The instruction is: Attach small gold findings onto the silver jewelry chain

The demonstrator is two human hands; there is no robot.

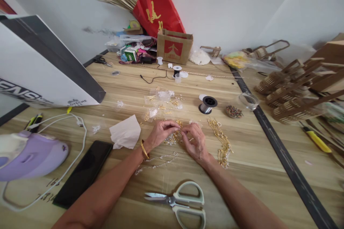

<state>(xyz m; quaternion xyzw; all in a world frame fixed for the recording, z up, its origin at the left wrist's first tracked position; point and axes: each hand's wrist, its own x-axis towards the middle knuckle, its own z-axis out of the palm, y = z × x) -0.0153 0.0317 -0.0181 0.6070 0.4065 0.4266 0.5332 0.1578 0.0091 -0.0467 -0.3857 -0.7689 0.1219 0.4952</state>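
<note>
Where the two hands meet: from where I stand, the fingertips nearly touch above a loose pile of gold and silver bits (173,138) on the wooden worktop (249,186).
Left hand (161,134): thumb and forefinger drawn close at the tips, pointing right; anything between them is too small for me to tell.
Right hand (195,142): curled, thumb and forefinger tips near each other and aimed left at the other hand; I cannot tell whether they grip something.
Gold and silver pile: directly between the hands, partly under the left fingertips, with the right fingertips at its right edge; neither hand is clearly the nearer.
Silver beaded chain (161,157): nearer the person's body than the pile, long axis running sideways, one end by the left forearm, the ringed end towards the right hand.
Gold chains (224,145): bundled just beside the right hand, on its outer side, their length running away from the person at a slant.
Wire spool (208,105): upright beyond the right hand, well short of the wall.
Scissors (172,200): lying between the forearms, blades towards the left, handles to the right, touched by neither hand.
</note>
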